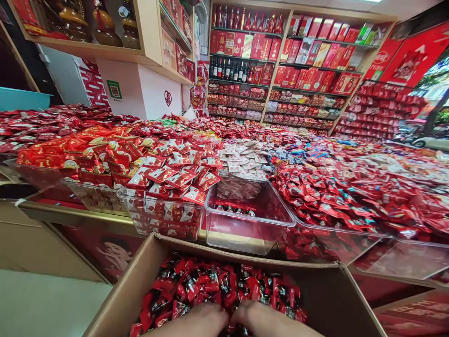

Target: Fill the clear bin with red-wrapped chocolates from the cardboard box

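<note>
Both hands reach into an open cardboard box [122, 290] at the bottom of the view. The box holds many small red and black wrapped candies [196, 281]. My left hand [206, 318] and my right hand [254, 316] lie close together on the candies. Their fingers point down among the wrappers and are mostly hidden, so I cannot tell whether they grip any. Just beyond the box stands a clear plastic bin [245, 229] with a few dark red candies [235, 208] at its back.
Left of that bin, another is heaped with red and white packets [175, 173]. White packets [243, 157] lie behind it, and red candies [315, 196] pile up on the right. Shelves [277, 61] of bottles and gift boxes line the back wall; a wooden cabinet [150, 37] overhangs the left.
</note>
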{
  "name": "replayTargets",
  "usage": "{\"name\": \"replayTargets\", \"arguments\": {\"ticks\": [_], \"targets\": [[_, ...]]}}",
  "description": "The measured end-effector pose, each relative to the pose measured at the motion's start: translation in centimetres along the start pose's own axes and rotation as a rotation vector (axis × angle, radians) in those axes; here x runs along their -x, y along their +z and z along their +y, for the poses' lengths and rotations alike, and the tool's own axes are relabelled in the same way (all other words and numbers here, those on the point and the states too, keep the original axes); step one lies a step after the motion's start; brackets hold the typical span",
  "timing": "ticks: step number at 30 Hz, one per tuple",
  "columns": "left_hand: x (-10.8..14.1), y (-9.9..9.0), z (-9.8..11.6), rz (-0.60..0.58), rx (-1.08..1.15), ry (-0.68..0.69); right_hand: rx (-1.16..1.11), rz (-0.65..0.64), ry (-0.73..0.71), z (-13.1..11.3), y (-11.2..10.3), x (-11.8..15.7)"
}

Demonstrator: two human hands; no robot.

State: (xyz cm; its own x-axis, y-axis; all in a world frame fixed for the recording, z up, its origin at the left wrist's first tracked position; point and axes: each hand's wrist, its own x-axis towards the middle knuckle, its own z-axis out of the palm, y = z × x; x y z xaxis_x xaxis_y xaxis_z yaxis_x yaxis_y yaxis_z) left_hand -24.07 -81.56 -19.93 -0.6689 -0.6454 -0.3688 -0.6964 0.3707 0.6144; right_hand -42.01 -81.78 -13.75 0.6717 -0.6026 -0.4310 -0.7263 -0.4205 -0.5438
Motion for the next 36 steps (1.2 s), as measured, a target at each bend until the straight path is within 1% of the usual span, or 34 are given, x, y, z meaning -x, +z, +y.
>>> {"name": "replayTargets", "arguments": {"ticks": [2, 3, 5, 8, 13, 16, 18, 19, 21, 23, 25, 28, 32, 36], "targets": [[0.2, -0.1, 0.4, 0.007, -0.132, 0.014, -0.004, 0.012, 0.098, 1.8, 2.9, -1.9], [0.3, -0.2, 0.5, 0.012, -0.166, 0.019, 0.001, 0.043, 0.126, 2.2, 3.9, -2.5], [0.2, -0.2, 0.6, 0.004, -0.215, 0.018, 0.036, 0.107, 0.152, 2.4, 5.1, -3.0], [-0.2, -0.3, 0.7, -0.022, -0.277, -0.014, 0.077, 0.119, 0.157, 2.2, 5.4, -2.9], [-0.4, -1.1, 1.2, -0.079, -0.309, -0.094, -0.021, 0.033, 0.225, 2.3, 5.0, -2.8], [-0.2, -1.7, 1.4, -0.081, -0.318, -0.124, -0.028, -0.002, 0.268, 2.6, 5.2, -2.8], [-0.1, -2.2, 1.6, -0.071, -0.293, -0.147, -0.086, 0.017, 0.254, 2.9, 5.2, -2.6], [-0.1, -2.5, 1.7, -0.053, -0.262, -0.151, -0.131, 0.054, 0.23, 3.1, 5.0, -2.4], [-0.1, -3.1, 2.0, 0.021, -0.137, -0.126, -0.26, 0.161, 0.174, 3.4, 4.3, -1.9], [-0.2, -3.9, 2.5, 0.1, 0.099, -0.063, -0.445, 0.267, 0.12, 3.4, 3.1, -1.3], [-0.4, -4.6, 3.0, 0.101, 0.382, 0.004, -0.667, 0.335, 0.064, 3.2, 1.7, -0.8], [-0.7, -5.2, 3.6, 0.095, 0.513, 0.022, -0.953, 0.427, -0.018, 2.8, 0.0, -0.2], [-0.5, -5.4, 4.2, 0.053, 0.664, 0.007, -1.19, 0.454, -0.037, 2.5, -0.6, 0.2], [-0.3, -5.4, 4.6, 0.057, 0.856, -0.006, -1.29, 0.484, -0.028, 2.4, -0.5, 0.5]]}}
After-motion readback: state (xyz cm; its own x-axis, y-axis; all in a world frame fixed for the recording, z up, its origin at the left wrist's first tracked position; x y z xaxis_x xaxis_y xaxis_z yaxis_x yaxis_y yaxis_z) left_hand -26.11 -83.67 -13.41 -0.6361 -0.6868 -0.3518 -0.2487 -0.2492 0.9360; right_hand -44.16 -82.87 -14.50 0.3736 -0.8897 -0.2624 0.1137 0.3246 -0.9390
